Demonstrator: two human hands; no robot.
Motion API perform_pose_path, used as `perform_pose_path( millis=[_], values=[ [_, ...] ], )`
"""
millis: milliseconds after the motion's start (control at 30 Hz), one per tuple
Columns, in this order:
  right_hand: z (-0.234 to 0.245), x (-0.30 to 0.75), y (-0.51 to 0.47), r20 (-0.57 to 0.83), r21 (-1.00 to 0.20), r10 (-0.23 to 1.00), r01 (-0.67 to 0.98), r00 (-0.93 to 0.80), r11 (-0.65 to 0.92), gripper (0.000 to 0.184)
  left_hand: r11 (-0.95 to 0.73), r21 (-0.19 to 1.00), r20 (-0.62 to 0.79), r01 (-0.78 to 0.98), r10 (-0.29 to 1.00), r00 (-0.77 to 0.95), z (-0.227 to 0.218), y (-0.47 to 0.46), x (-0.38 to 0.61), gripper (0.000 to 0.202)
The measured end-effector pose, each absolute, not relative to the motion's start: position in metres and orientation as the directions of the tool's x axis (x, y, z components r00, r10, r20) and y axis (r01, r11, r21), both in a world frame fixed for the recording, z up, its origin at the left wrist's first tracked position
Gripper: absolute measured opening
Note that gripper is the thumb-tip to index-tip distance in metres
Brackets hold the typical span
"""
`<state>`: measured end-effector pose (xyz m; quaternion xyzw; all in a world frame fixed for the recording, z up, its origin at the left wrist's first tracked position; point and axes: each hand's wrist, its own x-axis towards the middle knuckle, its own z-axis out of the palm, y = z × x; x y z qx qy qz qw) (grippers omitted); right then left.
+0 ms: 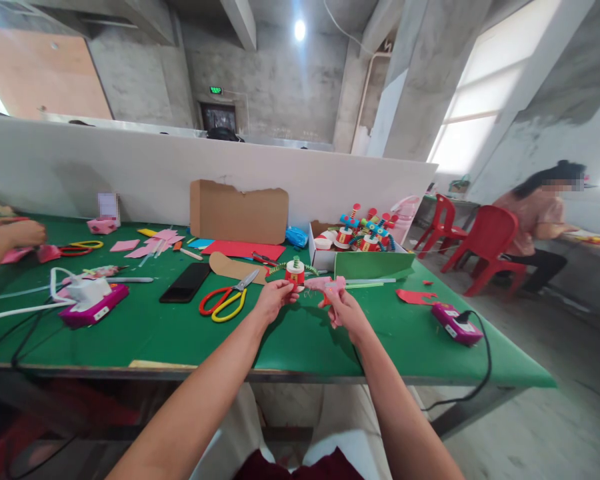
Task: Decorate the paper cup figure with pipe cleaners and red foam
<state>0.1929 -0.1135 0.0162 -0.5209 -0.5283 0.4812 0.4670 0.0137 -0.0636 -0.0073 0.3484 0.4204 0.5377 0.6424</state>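
Observation:
Between finger and thumb, my left hand (276,300) grips the lower edge of a red and white paper-cup figure (295,272). Green striped arms spread from its sides and a small green coil tops it. My right hand (344,305) is wrapped round a pink hot glue gun (334,285), whose nozzle points left at the cup's base. Scissors (224,297) with one red and one yellow handle lie left of my left hand. A white box (325,259) behind holds several finished-looking cup figures (367,235).
A black phone (185,283), red paper (244,251), cardboard (239,212) and pink paper scraps (160,243) lie on the green table (300,347). Purple power strips (94,305) sit at both sides, with cords. Another person's hand (20,233) works at far left; someone sits at far right.

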Motion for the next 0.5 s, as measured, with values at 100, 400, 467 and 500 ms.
perform_pose_path(
  millis=[100,400,467,500],
  values=[
    [0.013,0.194,-0.112,-0.020,-0.999,1.000,0.047,0.012,-0.021,0.030,0.176,0.878,-0.156,-0.446,0.984,0.081,-0.009,-0.061,0.011,0.016],
    [0.016,0.240,-0.104,-0.083,-0.991,0.989,-0.115,0.122,-0.069,0.020,0.226,0.800,-0.170,-0.556,0.974,0.151,-0.009,-0.060,0.007,0.017],
    [0.016,0.255,-0.097,-0.105,-0.994,0.975,0.011,0.196,-0.110,0.015,0.235,0.792,-0.188,-0.563,0.972,0.142,-0.007,-0.061,0.008,0.017],
    [0.015,0.262,-0.093,-0.115,-0.982,0.966,0.122,0.230,-0.146,0.011,0.241,0.790,-0.197,-0.564,0.971,0.138,-0.006,-0.062,0.008,0.016]
  ],
)
